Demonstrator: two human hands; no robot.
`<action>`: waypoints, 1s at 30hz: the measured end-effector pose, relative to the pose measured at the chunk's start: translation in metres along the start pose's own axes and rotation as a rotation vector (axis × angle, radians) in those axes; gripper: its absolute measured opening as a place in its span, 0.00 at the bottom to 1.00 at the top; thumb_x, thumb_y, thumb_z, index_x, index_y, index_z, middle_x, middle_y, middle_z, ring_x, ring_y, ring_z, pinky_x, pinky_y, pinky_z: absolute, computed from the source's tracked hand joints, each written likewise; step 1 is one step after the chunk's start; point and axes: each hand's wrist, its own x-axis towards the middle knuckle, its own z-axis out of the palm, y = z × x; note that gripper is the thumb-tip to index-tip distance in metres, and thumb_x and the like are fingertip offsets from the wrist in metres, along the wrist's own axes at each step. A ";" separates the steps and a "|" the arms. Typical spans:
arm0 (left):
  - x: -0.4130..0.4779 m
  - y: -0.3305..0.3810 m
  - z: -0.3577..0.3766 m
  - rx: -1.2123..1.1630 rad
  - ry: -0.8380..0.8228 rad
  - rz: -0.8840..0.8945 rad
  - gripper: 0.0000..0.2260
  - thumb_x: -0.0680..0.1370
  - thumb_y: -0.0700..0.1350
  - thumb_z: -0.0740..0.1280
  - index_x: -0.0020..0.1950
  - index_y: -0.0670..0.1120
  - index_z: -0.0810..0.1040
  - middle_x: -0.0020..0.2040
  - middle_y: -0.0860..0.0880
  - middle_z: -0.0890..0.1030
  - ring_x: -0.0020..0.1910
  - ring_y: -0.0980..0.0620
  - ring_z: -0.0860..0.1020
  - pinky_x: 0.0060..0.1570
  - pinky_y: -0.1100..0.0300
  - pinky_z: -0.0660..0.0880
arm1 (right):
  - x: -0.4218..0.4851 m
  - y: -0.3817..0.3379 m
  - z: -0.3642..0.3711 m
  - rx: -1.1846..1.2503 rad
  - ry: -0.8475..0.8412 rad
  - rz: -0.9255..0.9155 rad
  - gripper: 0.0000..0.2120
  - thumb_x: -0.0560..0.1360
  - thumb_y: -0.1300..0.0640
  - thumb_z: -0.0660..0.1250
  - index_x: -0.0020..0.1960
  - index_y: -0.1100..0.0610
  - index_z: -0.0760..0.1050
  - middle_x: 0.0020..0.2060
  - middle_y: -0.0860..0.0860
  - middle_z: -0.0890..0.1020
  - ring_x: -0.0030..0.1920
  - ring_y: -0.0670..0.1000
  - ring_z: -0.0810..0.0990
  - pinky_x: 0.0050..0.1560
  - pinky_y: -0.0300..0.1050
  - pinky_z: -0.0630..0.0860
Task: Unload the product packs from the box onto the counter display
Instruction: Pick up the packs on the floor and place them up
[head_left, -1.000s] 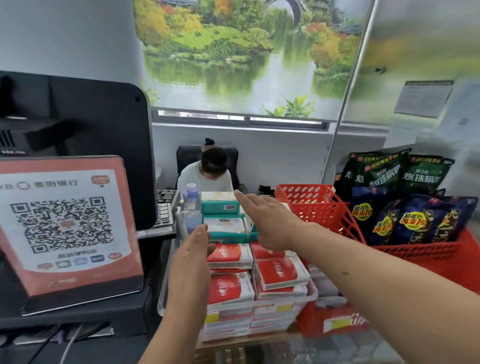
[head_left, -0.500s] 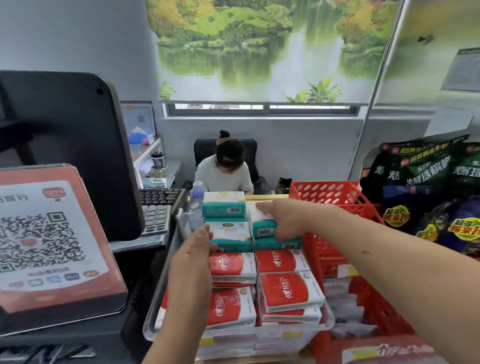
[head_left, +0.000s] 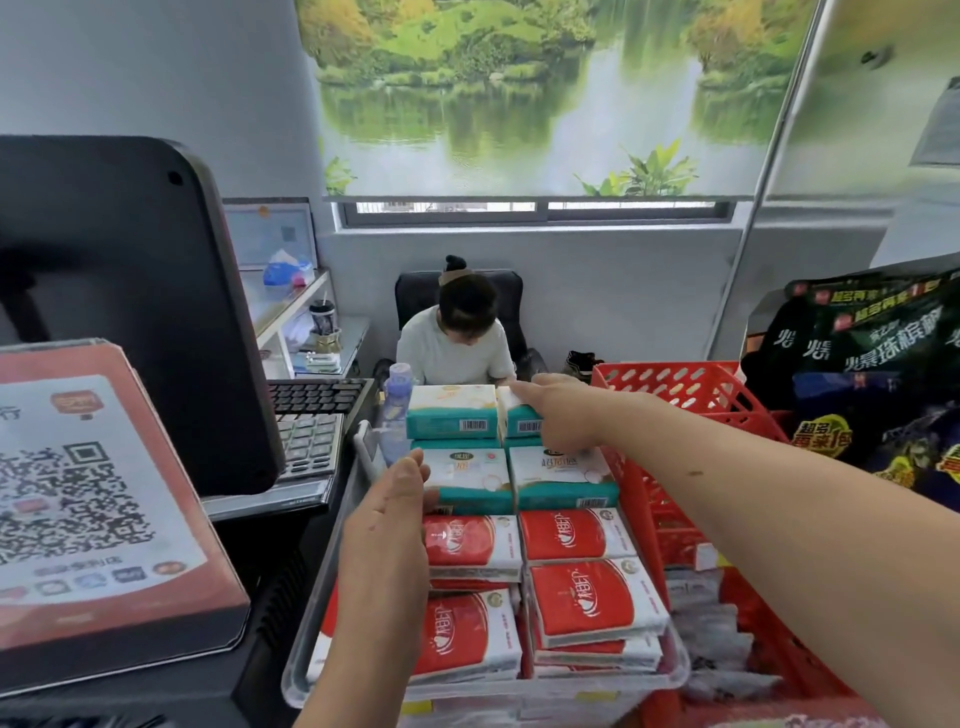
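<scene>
Shop counter, clear tray (head_left: 306, 670) nearest, red packs (head_left: 587, 603) stacked in front rows. Left hand (head_left: 387, 530) flat, fingers straight, pressed against left side of stack, gripping nothing; likely squaring rows. Teal packs (head_left: 563, 478) behind. Right hand (head_left: 563, 413) stretched far, curled over rear right teal pack, seemingly seating it. Box not visible.

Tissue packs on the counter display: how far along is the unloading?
Done: red packs fill the front of the clear tray, teal packs sit stacked behind. In hand: the right hand rests on the top rear teal pack; the left hand steadies the left side. Left: cannot tell, as the box is out of view.
</scene>
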 end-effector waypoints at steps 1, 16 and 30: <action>-0.001 0.000 0.000 -0.004 -0.001 -0.011 0.14 0.84 0.52 0.59 0.63 0.50 0.80 0.41 0.59 0.86 0.40 0.63 0.84 0.31 0.72 0.75 | 0.000 0.001 0.003 -0.001 0.011 0.003 0.40 0.75 0.60 0.64 0.80 0.46 0.48 0.72 0.50 0.64 0.73 0.56 0.62 0.68 0.59 0.70; -0.027 0.009 -0.018 -0.051 -0.125 -0.027 0.12 0.83 0.54 0.59 0.59 0.55 0.81 0.45 0.58 0.86 0.49 0.56 0.84 0.46 0.60 0.80 | -0.045 -0.022 0.015 0.058 0.175 0.062 0.32 0.77 0.59 0.59 0.79 0.54 0.52 0.75 0.53 0.63 0.76 0.56 0.58 0.75 0.62 0.58; -0.023 -0.036 -0.031 0.026 -0.109 -0.153 0.30 0.65 0.77 0.62 0.59 0.62 0.81 0.58 0.52 0.85 0.60 0.41 0.81 0.59 0.37 0.76 | -0.209 -0.041 0.067 0.370 0.437 0.030 0.28 0.79 0.68 0.56 0.78 0.59 0.57 0.76 0.53 0.62 0.74 0.44 0.55 0.54 0.12 0.41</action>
